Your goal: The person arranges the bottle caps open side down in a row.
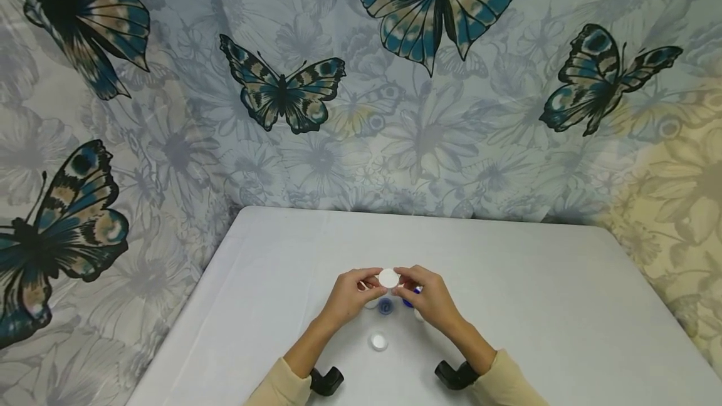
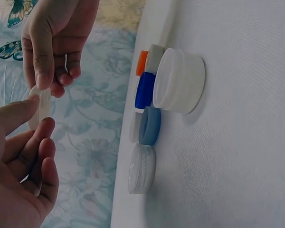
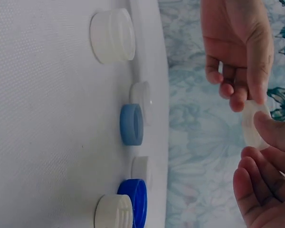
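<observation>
Together, the left hand and right hand pinch 1 white cap in their fingers, above the table.

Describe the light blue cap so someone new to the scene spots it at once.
On the white table, find the large white cap lowest in the head view. Just beyond it, appearing below the held-up white disc, sits the light blue cap. Its pale shade sets it apart from the deep blue cap to its right.

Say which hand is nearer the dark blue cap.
Right: in the head view, the right hand partly covers the dark blue cap, while the left hand is to its left.
</observation>
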`<action>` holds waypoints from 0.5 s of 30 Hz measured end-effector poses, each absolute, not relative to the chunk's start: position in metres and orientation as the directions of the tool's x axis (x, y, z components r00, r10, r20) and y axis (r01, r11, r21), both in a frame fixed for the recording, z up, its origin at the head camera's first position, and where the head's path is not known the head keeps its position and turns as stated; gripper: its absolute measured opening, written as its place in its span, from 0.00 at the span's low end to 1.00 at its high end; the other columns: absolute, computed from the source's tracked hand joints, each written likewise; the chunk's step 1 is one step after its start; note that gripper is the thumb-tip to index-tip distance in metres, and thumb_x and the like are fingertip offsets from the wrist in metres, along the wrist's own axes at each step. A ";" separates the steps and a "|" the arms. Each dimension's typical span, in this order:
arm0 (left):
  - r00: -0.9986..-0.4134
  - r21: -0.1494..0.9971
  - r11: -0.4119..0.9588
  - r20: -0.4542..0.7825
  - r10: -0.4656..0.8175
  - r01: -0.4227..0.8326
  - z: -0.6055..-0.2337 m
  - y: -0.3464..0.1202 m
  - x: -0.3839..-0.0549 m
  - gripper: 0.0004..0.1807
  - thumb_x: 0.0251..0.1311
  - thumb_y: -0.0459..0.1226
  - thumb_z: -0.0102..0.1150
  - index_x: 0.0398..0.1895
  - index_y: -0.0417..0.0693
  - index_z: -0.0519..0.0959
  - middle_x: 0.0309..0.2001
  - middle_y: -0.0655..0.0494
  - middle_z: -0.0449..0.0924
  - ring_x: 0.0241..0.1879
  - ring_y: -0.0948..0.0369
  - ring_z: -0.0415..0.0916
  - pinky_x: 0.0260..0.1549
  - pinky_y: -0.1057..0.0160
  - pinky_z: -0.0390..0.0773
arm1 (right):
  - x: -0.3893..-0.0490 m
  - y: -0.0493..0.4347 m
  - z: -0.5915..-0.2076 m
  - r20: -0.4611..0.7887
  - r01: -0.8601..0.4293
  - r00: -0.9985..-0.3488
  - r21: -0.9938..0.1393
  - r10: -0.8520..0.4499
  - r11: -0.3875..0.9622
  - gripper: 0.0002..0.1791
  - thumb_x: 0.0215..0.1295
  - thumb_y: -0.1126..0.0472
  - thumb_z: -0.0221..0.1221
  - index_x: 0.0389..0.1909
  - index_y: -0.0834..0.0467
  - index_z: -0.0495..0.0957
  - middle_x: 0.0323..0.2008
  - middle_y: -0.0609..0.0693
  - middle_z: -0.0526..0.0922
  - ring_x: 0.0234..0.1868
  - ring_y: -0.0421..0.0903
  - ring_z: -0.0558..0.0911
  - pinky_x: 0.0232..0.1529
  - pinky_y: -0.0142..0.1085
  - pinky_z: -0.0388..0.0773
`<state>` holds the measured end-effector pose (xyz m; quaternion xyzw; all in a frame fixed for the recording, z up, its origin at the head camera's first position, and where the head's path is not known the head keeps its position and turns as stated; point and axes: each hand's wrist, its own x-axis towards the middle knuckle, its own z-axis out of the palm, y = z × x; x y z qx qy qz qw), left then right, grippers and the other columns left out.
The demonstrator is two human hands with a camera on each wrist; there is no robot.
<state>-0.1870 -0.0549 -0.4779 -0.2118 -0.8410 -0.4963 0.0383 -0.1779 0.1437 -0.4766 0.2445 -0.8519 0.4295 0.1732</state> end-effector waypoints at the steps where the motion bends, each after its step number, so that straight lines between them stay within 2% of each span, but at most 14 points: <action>1: -0.905 0.808 0.433 0.274 0.324 0.399 -0.478 -0.055 -0.187 0.22 0.57 0.41 0.68 0.52 0.39 0.81 0.33 0.55 0.86 0.35 0.61 0.78 0.36 0.67 0.77 | -0.178 0.144 -0.476 0.496 -0.558 -0.826 -0.654 -0.268 0.511 0.19 0.49 0.69 0.71 0.45 0.67 0.82 0.29 0.48 0.81 0.28 0.34 0.78 0.31 0.28 0.80; 8: -0.896 0.752 0.496 0.306 0.322 0.435 -0.482 -0.057 -0.188 0.20 0.54 0.42 0.70 0.50 0.43 0.83 0.37 0.54 0.85 0.40 0.58 0.77 0.37 0.64 0.78 | -0.179 0.141 -0.476 0.435 -0.519 -0.854 -0.663 -0.286 0.540 0.18 0.51 0.66 0.71 0.44 0.66 0.83 0.28 0.49 0.81 0.27 0.32 0.76 0.29 0.27 0.77; 15: -0.900 0.731 0.529 0.306 0.310 0.431 -0.484 -0.059 -0.192 0.20 0.53 0.41 0.70 0.50 0.44 0.83 0.41 0.53 0.84 0.42 0.58 0.76 0.39 0.67 0.76 | -0.183 0.136 -0.474 0.381 -0.476 -0.879 -0.673 -0.286 0.566 0.18 0.52 0.65 0.71 0.44 0.66 0.83 0.32 0.53 0.82 0.31 0.45 0.79 0.32 0.37 0.81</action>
